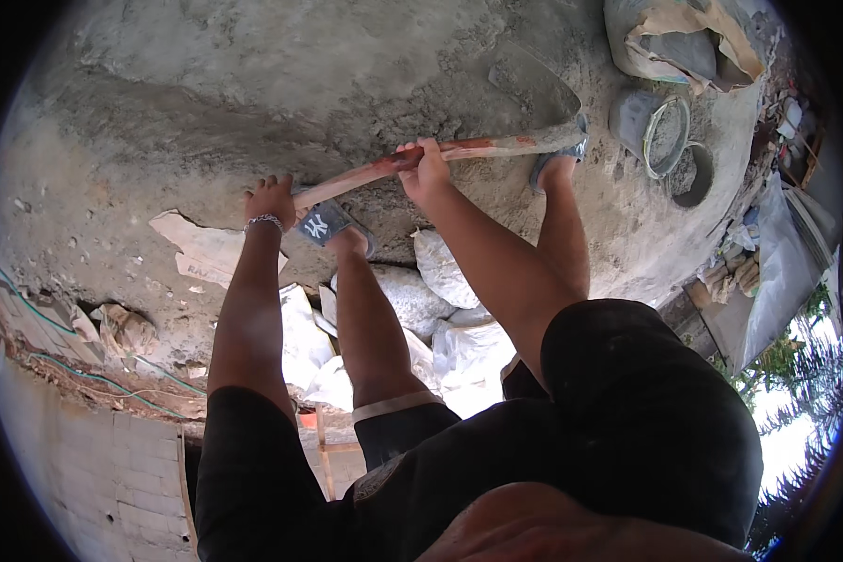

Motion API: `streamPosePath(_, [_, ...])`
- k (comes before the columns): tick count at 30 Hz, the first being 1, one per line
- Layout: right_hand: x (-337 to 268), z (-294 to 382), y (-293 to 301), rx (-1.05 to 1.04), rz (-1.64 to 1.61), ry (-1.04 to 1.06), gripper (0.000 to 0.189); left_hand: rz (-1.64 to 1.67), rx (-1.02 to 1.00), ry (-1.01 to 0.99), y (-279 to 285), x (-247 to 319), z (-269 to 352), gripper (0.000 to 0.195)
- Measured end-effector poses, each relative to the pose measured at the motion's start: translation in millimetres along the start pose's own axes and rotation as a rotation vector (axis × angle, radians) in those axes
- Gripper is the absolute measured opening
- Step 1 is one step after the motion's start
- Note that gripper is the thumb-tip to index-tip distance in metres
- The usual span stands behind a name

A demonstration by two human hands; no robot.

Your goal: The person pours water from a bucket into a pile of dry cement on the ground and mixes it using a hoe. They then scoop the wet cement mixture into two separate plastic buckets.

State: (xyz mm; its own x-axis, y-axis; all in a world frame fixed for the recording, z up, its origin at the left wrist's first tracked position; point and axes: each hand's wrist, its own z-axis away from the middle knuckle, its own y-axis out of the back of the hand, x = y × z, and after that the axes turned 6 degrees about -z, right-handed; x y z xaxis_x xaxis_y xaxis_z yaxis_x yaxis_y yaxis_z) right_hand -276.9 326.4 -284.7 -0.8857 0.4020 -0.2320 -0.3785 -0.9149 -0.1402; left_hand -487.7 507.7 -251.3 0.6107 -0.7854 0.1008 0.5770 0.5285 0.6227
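Observation:
My left hand, with a chain bracelet at its wrist, grips the end of a shovel's wooden handle. Farther along the same shaft, my right hand is closed around a part stained reddish brown. The shovel's metal blade, coated in grey, rests at the edge of a spread of wet grey mortar. Both my feet are in slide sandals; the left sandal is below the handle, while the right sandal is partly hidden behind the blade's neck.
A bucket with grey material inside stands at the right, beside another round opening. Behind it is an opened paper sack. Filled white sacks lie behind my legs. Torn paper and a green hose are at the left.

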Motion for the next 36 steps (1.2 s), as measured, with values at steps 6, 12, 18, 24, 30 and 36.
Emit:
streamPosePath(6, [112,27,29,0.269,-0.062,-0.079,0.011,-0.142,-0.466,0.083,-28,-66,40,0.021])
streamPosePath(12, [182,64,48,0.137,0.102,-0.319,0.011,-0.086,-0.324,0.227,-40,-125,120,0.018])
streamPosePath(18, [149,62,1,-0.114,-0.133,-0.381,0.004,-0.120,0.052,0.188,-23,-130,107,0.014])
streamPosePath(24, [2,-18,-48,-0.087,0.050,-0.127,0.009,-0.038,0.237,0.070,8,19,50,0.016])
streamPosePath(30, [-105,-77,-47,-0.098,0.359,-0.117,0.010,0.237,0.028,0.174,23,187,43,0.018])
streamPosePath(36, [-120,-50,-47,0.130,0.838,-0.158,0.011,0.705,-0.430,0.114,33,249,80,0.034])
